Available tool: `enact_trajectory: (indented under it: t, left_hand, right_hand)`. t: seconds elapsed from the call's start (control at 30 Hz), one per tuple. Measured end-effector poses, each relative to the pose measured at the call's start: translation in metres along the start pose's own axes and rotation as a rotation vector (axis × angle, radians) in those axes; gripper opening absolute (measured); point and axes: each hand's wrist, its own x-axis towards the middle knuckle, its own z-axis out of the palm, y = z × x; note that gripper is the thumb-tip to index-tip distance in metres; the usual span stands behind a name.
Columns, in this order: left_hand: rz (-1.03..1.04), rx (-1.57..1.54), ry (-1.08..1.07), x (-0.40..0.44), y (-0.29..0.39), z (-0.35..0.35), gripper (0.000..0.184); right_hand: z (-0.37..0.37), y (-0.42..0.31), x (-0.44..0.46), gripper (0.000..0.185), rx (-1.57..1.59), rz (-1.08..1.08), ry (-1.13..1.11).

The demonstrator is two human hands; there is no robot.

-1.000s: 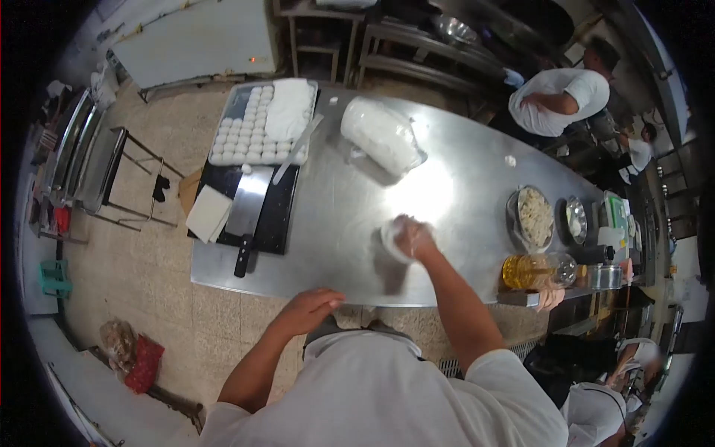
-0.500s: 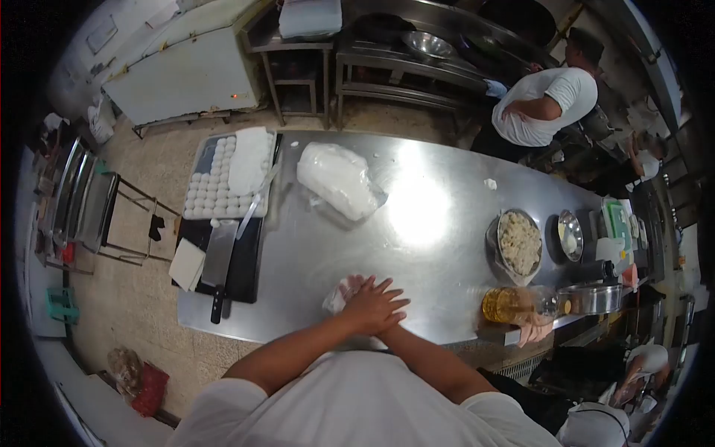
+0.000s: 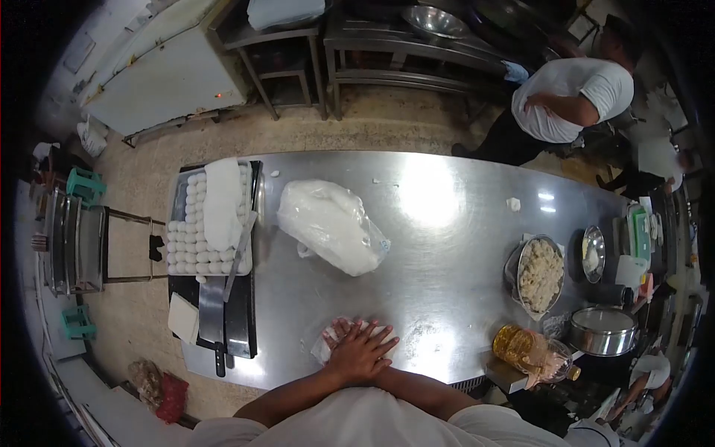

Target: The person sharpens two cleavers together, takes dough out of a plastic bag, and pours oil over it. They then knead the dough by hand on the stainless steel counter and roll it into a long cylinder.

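Note:
My left hand [image 3: 359,354] lies on top of my right hand near the table's front edge, its fingers spread. The right hand [image 3: 339,328] is mostly hidden below it; its visible fingertips lie flat and apart. Under both hands, a thin white piece [image 3: 320,351] is pressed on the metal table [image 3: 439,276]; I cannot make out whether it is cloth, film or dough. Beyond them lies a plastic-wrapped white bundle [image 3: 328,223].
At the left, a tray of white balls [image 3: 195,242] and a cleaver [image 3: 212,309] rest on a black board. To the right stand a bowl of filling [image 3: 540,276], an oil bottle [image 3: 525,352] and a round tin [image 3: 603,331]. A co-worker [image 3: 570,97] stands across the table.
My right hand came back from farther over the table with the white piece, and my left hand came onto it. Since then both have stayed stacked. The view has shifted.

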Motion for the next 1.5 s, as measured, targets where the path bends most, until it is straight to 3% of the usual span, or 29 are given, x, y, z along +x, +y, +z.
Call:
enact_trajectory:
  t: [0.27, 0.33, 0.47, 0.53, 0.6, 0.67, 0.73, 0.87, 0.93, 1.0, 1.03, 1.07, 1.13, 1.17, 1.23, 1.3, 1.4, 1.5]
  left_hand:
    - [-0.008, 0.045, 0.091, 0.002, -0.004, 0.006, 0.059]
    - [-0.022, 0.070, 0.234, 0.001, -0.005, 0.009, 0.055]
    - [-0.098, 0.027, 0.131, -0.036, -0.001, 0.006, 0.055]
    - [0.101, -0.088, 0.367, -0.072, 0.015, -0.023, 0.040]
    - [0.027, -0.191, 0.362, -0.120, 0.013, -0.035, 0.033]
    - [-0.036, -0.310, 0.340, -0.153, -0.008, -0.041, 0.027]
    - [-0.227, -0.383, 0.385, -0.185, -0.021, -0.034, 0.021]
    - [-0.292, -0.526, 0.445, -0.204, -0.036, -0.040, 0.021]
    - [-0.308, -0.614, 0.438, -0.196, -0.035, -0.047, 0.024]
    - [-0.210, -0.596, 0.451, -0.176, -0.035, -0.050, 0.023]
    - [-0.125, -0.570, 0.465, -0.164, -0.032, -0.052, 0.022]
    - [-0.059, -0.559, 0.493, -0.148, -0.026, -0.058, 0.022]
    - [0.083, -0.510, 0.510, -0.113, -0.017, -0.059, 0.024]
    - [0.156, -0.473, 0.503, -0.094, -0.018, -0.051, 0.027]
    - [0.178, -0.335, 0.486, -0.063, -0.006, -0.038, 0.033]
    - [0.177, -0.105, 0.372, -0.041, -0.002, -0.021, 0.052]
    - [0.111, -0.104, 0.294, -0.038, -0.008, -0.011, 0.057]
    - [0.077, -0.051, 0.181, -0.042, -0.018, -0.006, 0.059]
  right_hand:
    - [0.015, 0.001, 0.001, 0.068, -0.025, -0.042, 0.047]
    - [0.021, 0.002, 0.000, 0.068, -0.017, -0.059, 0.054]
    - [0.021, 0.022, -0.007, 0.068, 0.093, -0.116, 0.025]
    - [0.001, 0.026, -0.011, 0.068, 0.137, -0.151, 0.009]
    - [-0.041, 0.045, -0.026, 0.069, 0.121, 0.191, -0.061]
    - [-0.033, 0.103, -0.044, 0.067, 0.044, 0.454, 0.037]
    - [-0.010, 0.159, -0.069, 0.061, -0.221, 0.585, 0.002]
    - [0.026, 0.111, -0.054, 0.059, -0.233, 0.379, 0.228]
    - [0.017, 0.082, -0.051, 0.056, 0.732, 0.260, 0.101]
    - [-0.004, 0.020, -0.030, 0.054, 0.693, 0.475, -0.002]
    - [-0.018, 0.010, -0.024, 0.055, 0.667, 0.217, -0.068]
    - [-0.021, -0.006, -0.022, 0.055, 0.669, 0.220, -0.066]
    - [-0.018, -0.030, -0.014, 0.065, -0.031, 0.216, 0.136]
    - [0.002, -0.010, -0.004, 0.067, -0.117, 0.095, 0.081]
    - [0.016, -0.018, -0.009, 0.067, -0.156, 0.098, 0.104]
    - [0.031, -0.027, -0.013, 0.066, -0.256, 0.098, 0.152]
    - [0.040, -0.024, -0.009, 0.065, -0.396, 0.083, 0.211]
    - [0.040, -0.014, 0.003, 0.064, -0.321, 0.088, 0.182]
